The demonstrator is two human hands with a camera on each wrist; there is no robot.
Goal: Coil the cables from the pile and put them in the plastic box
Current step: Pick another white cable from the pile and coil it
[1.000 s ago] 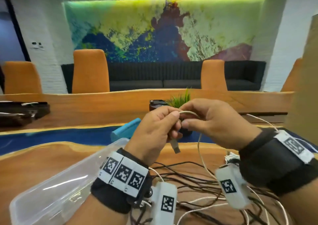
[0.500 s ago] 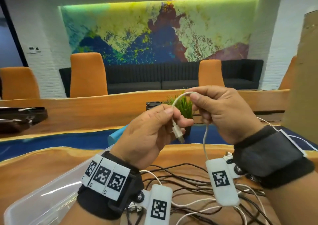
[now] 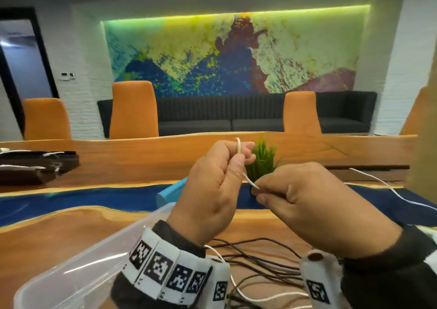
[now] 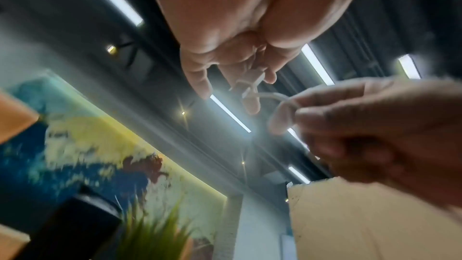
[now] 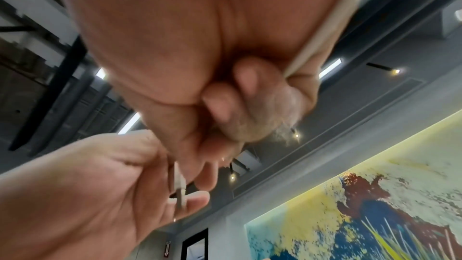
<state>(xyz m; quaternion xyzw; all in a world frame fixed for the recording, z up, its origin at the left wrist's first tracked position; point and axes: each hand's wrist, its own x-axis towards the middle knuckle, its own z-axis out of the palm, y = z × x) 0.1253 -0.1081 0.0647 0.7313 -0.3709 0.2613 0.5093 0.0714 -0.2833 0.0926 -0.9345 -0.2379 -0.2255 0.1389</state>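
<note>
A thin white cable [image 3: 250, 181] is held up in front of me between both hands. My left hand [image 3: 240, 158] pinches it, with a small loop [image 3: 238, 144] sticking up above the fingers; the left wrist view shows the white plug [image 4: 250, 86] in those fingers. My right hand [image 3: 256, 191] pinches the same cable just below and to the right; the strand [image 5: 320, 27] trails back along that palm. The pile of dark and white cables [image 3: 260, 256] lies on the table under my wrists. The clear plastic box [image 3: 71, 273] stands at the lower left.
A small green plant [image 3: 261, 162] and a light blue object [image 3: 170, 194] stand just beyond my hands. A brown cardboard panel [image 3: 425, 143] rises at the right edge. A loose white cable [image 3: 390, 188] runs across the wooden table [image 3: 47, 233] on the right; dark trays [image 3: 35, 167] sit far left.
My left hand has risen and now shows a small loop above its fingers. My right hand has dropped from above the left to just below it, still on the cable.
</note>
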